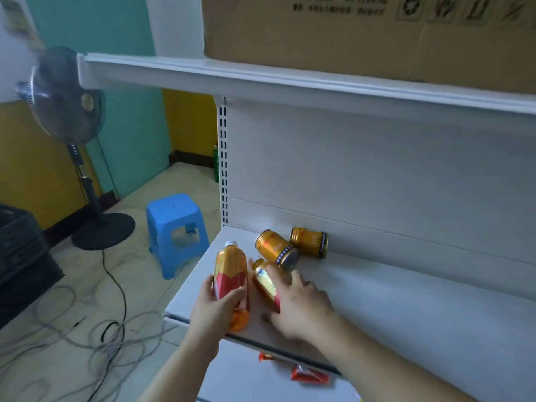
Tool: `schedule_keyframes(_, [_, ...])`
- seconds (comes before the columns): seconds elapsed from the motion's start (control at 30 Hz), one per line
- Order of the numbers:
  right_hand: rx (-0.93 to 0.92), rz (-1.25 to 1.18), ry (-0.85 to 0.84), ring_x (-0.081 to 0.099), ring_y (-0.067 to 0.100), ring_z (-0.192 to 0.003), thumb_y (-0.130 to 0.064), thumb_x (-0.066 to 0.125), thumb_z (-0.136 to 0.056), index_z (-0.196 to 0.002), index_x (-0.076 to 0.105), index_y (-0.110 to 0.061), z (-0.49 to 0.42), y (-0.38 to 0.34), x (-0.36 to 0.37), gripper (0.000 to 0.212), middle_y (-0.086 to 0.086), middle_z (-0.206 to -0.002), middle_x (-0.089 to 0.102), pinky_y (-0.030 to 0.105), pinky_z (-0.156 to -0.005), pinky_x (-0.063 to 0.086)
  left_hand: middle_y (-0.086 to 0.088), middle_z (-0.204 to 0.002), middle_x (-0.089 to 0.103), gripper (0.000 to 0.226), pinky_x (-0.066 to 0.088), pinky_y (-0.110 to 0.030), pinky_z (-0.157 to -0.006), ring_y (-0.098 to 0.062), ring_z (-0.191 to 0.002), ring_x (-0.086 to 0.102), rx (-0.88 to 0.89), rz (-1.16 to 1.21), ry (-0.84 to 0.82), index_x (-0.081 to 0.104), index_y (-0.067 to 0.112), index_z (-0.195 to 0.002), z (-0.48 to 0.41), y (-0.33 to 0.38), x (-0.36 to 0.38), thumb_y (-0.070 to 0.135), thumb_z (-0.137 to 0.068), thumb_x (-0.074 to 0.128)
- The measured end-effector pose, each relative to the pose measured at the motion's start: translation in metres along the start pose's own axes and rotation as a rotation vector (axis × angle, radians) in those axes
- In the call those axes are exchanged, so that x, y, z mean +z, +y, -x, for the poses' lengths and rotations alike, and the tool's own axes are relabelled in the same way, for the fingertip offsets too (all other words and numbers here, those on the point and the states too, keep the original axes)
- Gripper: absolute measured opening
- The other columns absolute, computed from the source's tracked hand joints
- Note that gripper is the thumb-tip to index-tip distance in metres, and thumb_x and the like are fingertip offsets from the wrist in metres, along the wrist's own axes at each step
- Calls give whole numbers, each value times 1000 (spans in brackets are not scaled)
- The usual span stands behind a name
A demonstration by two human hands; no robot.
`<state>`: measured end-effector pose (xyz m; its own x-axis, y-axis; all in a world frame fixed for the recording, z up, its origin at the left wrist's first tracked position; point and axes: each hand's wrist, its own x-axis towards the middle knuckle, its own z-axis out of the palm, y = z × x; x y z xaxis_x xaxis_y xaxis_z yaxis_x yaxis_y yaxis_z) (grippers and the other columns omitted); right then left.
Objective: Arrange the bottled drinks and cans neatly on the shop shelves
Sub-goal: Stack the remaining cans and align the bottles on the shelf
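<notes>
The left hand (216, 307) reaches in from below with its arm stretched up toward the shelf (406, 300). Its fingers and thumb wrap around the lower half of the big bottle (230, 268) and hold it. The big bottle is at the front left corner of the shelf. It points away from the person, with its white cap at the far end and its orange bottom by the front edge. The right hand (298, 309) comes in from the right side with its back facing up. Its fingers lie over the small bottle (265, 282) and its thumb is spread out by the near end, so it grips the bottle between them. The small bottle lies flat on the shelf just beside the big one, with its top pointing to the back and a bit left. Two gold cans lie on their sides farther back. The near can (275, 249) is close to the right hand's fingertips. The far can (310, 242) is by the back wall. A cardboard box (348, 30) sits on the top shelf (261, 79).
</notes>
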<state>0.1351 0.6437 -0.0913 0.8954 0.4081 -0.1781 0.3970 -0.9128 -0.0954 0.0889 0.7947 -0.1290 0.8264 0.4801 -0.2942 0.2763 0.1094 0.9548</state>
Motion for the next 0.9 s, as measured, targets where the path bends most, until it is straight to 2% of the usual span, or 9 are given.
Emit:
schedule_keyframes(0.1, [68,-115,14,49,33,-119,-50,61,-81,-149,-3,-40,17,20,4,93,11,-137,40,40,-95,42,-4,-109,58,54,49,-32,-66,-26,-96,58,39,-22,46,47,23,-126,4,-1,2,13,-79,72])
schedule_keyframes(0.23, [152,-456,180,51,22,-122,-48,66,-76,-149,17,-37,34,61,6,88,-6,-141,45,29,-90,40,-13,-111,62,41,53,-42,-74,-31,-91,62,64,151,45,52,17,-121,17,3,9,8,-84,67])
schedule_keyframes(0.33, [237,-1109,286,63,16,-104,-36,76,-58,-127,47,-34,56,97,10,75,-10,-114,64,27,-81,47,-13,-101,63,20,51,-40,-70,-33,-86,62,-21,417,-34,54,17,-115,39,6,29,18,-96,50])
schedule_keyframes(0.43, [371,-1730,209,68,31,-77,-16,77,-53,-117,58,-11,80,136,10,68,16,-94,70,38,-67,56,-15,-104,65,36,55,-39,-63,-28,-84,64,-115,615,-148,54,12,-122,57,1,64,34,-100,36])
schedule_keyframes(0.53, [390,-2090,82,66,31,-58,-23,61,-67,-97,61,2,108,170,1,40,22,-74,66,40,-54,56,-13,-96,69,48,59,-37,-58,-22,-74,69,-149,760,-324,55,8,-126,74,2,102,35,-87,57])
schedule_keyframes(0.6, [387,-2226,150,66,28,-56,-32,58,-77,-92,64,-4,122,193,-7,32,16,-70,67,38,-53,56,-14,-93,72,73,59,-37,-60,-23,-75,71,-162,815,-499,68,6,-113,87,11,132,33,-49,89])
schedule_keyframes(0.67, [319,-2325,256,68,29,-62,-44,63,-76,-97,68,-8,140,210,-14,41,15,-78,68,40,-57,58,-18,-93,72,80,59,-40,-62,-27,-77,72,-201,840,-638,77,5,-92,96,17,159,28,-17,97])
schedule_keyframes(0.8, [204,-2376,487,71,26,-71,-42,96,-29,-89,79,-16,180,230,-25,68,11,-87,72,41,-59,57,-29,-116,61,112,58,-47,-64,-38,-87,68,-289,713,-861,59,5,-120,113,30,205,24,-16,96])
schedule_keyframes(0.9, [185,-2383,627,72,26,-74,-40,97,-17,-86,80,-17,212,240,-29,75,11,-90,73,42,-60,57,-26,-104,65,113,57,-50,-66,-36,-83,68,-308,584,-1076,54,3,-122,126,37,236,20,-17,94])
